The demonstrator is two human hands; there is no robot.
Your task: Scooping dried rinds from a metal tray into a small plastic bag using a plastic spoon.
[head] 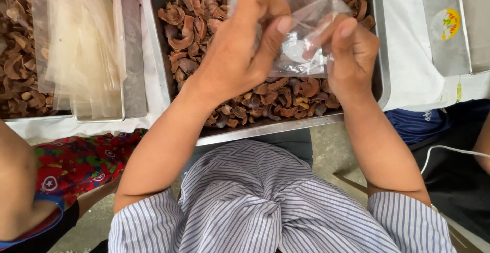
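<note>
Here, head view: left hand (240,54) and right hand (352,54) both pinching clear plastic bag (306,33) above metal tray (158,54) of brown dried pieces (270,97), near tabletop front edge. Bag likely light, limp, slippery; grip best at mouth edges.

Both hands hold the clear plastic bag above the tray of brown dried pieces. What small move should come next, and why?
Probably pull the bag's mouth open. The left hand and right hand both pinch the clear plastic bag, which looks flat and nearly empty, above the metal tray of brown dried pieces.
</note>
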